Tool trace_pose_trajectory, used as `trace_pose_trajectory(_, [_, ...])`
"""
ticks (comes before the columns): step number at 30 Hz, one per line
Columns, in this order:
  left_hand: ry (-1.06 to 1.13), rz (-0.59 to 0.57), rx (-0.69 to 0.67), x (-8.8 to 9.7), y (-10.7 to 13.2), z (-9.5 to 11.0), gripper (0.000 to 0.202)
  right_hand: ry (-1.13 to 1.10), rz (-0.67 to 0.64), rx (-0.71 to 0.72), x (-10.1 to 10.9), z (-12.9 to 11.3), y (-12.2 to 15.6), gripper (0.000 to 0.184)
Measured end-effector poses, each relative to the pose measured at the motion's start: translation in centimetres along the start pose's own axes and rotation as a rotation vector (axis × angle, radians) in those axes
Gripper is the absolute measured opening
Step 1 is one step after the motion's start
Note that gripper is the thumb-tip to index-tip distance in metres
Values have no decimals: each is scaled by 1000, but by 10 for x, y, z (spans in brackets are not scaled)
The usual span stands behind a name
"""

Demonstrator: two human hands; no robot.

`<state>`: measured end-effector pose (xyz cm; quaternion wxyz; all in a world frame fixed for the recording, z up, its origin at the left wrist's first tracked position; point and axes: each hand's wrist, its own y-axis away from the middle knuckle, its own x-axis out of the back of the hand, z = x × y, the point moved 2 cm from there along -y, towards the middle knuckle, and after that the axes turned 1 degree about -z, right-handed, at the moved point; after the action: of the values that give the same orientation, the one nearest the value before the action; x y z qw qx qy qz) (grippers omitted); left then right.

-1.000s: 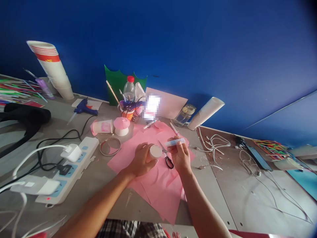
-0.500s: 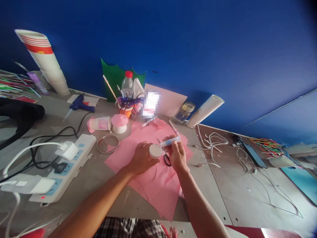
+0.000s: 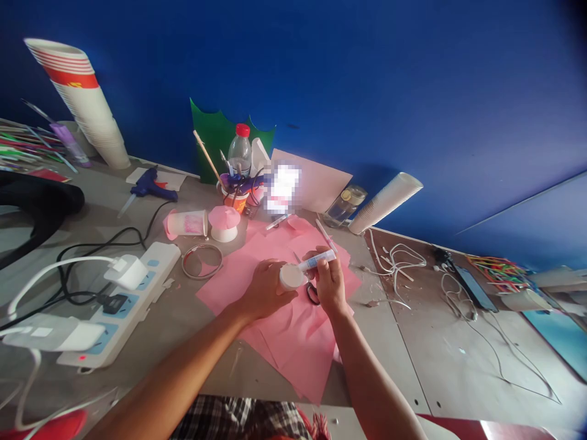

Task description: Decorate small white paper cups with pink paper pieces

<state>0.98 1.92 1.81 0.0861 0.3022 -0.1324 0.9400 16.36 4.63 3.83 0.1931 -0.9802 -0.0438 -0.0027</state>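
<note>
White cylinder (image 3: pixel 291 277) partly hidden; bright object (image 3: pixel 283 188) pixelated.

Over the grey surface (image 3: pixel 380 360), the left hand (image 3: pixel 262 294) holds a white paper cup (image 3: pixel 292 277), of which the round flat end faces the camera. The right hand (image 3: pixel 332 282) grips a glue stick (image 3: pixel 318 260) between thumb and fingers; its tip is at the edge of this flat end, but I cannot tell whether they touch. Below both hands are pink paper sheets (image 3: pixel 307 363), with black-handled scissors (image 3: pixel 309 292) on them, partly hidden. At the left, a lying cup (image 3: pixel 191 223) is just beside a standing cup (image 3: pixel 224 230) with a pink top. Nearer is a white power strip (image 3: pixel 166 260), carrying several plugs.
</note>
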Motion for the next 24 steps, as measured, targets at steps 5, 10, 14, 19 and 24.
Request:
trace_pose_trajectory(5, [0, -25, 7, 0, 1, -1, 39, 79, 0, 37, -2, -6, -1, 18])
trace_pose_trajectory(10, [31, -35, 49, -4, 1, -6, 46, 132, -4, 68, -2, -5, -3, 16])
trace_pose_trajectory(14, [25, -22, 3, -3, 1, -5, 43, 161, 3, 58, -2, -1, -5, 17])
trace_pose_trajectory(19, [7, -42, 4, 1, 1, 0, 35, 193, 14, 10, -3, 0, -7, 16])
trace_pose_trajectory(24, [26, -57, 20, 0, 2, -1, 40, 201, 2, 17, -4, -4, -9, 13])
